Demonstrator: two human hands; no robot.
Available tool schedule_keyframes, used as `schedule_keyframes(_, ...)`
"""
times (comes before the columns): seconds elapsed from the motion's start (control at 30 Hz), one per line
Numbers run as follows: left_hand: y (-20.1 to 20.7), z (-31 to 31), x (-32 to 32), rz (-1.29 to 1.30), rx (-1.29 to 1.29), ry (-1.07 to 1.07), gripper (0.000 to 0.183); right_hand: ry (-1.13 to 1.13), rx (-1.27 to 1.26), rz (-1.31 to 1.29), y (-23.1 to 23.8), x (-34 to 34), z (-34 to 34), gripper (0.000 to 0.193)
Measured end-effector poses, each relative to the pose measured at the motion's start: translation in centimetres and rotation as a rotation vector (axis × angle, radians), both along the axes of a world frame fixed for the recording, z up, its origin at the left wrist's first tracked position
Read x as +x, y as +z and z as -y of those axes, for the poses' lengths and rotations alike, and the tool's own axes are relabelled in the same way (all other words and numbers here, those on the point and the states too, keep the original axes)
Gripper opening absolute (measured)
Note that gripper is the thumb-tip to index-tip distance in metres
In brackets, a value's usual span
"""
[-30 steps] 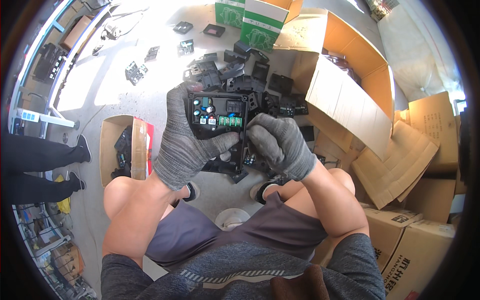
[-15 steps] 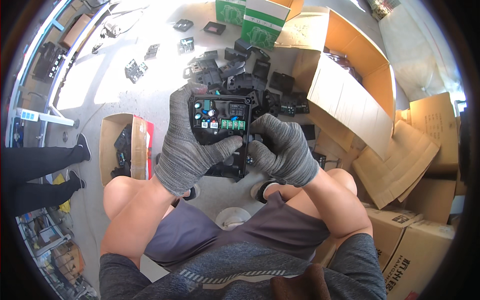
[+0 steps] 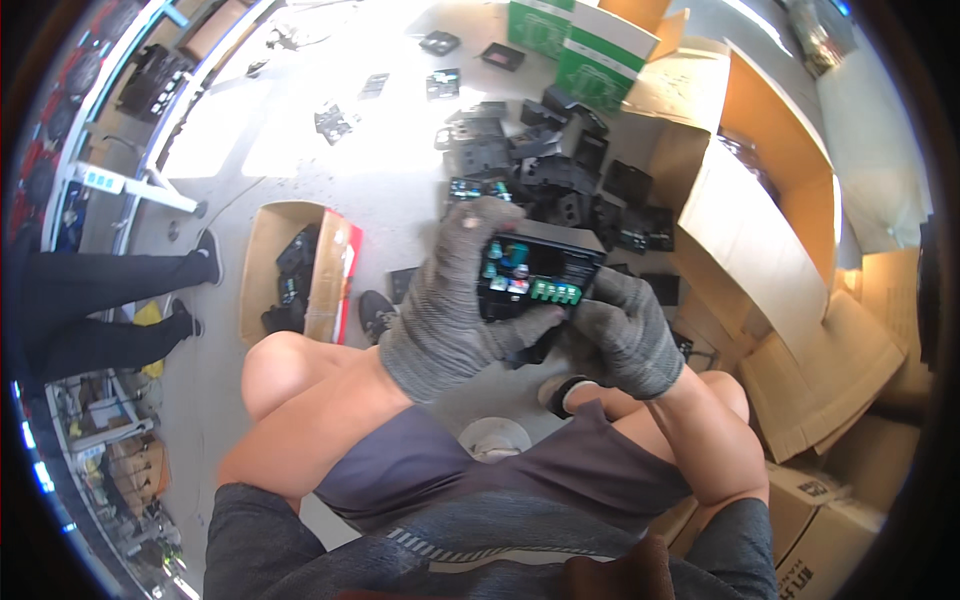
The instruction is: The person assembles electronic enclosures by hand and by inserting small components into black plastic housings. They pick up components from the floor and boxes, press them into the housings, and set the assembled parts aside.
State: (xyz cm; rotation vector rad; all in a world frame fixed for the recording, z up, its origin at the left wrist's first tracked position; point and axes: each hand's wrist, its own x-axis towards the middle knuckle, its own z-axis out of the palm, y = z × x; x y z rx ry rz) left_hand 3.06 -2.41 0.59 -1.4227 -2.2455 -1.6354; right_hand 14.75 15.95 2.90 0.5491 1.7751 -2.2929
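In front of me I hold a black plastic control box (image 3: 545,262), open-faced, with a circuit board inside. Coloured components and a green terminal block (image 3: 556,291) show on the board. My left hand (image 3: 450,300), in a grey knit glove, grips the box's left side, thumb across its lower front. My right hand (image 3: 630,332), gloved alike, has its fingers closed at the box's lower right edge; whether it pinches a smaller part there is hidden. Beyond the box, a heap of similar black plastic housings (image 3: 540,165) lies on the floor.
A small carton (image 3: 262,270) with black parts stands left. At right are a large open cardboard box (image 3: 745,235) and flattened cardboard (image 3: 825,375). Green-and-white cartons (image 3: 605,60) stand at the back. Another person's dark-trousered legs (image 3: 110,280) reach in from the left.
The box has tipped, its top side now showing, and it has turned clockwise a little. Both hands have moved with it. The whole view has shifted, so the surroundings sit farther right.
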Motion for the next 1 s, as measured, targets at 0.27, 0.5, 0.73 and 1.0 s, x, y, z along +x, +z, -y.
schedule_keyframes(0.27,0.5,1.6,-5.0,0.326,-0.192,0.030,0.094,0.078,-0.061,-0.123,-2.1,-1.5,-0.1,0.035)
schedule_keyframes(0.5,-1.6,20.2,-19.3,0.065,-0.768,0.455,0.076,0.215,0.189,-0.008,-3.0,-1.3,-1.5,0.030)
schedule_keyframes(0.73,-14.3,31.0,-18.3,0.691,-0.895,0.769,0.086,0.371,0.407,-0.066,-6.6,-0.2,-1.8,0.031)
schedule_keyframes(1.0,-17.5,29.1,-33.5,0.103,-1.257,0.598,0.076,0.411,0.444,0.178,-7.5,-2.0,-0.4,0.028)
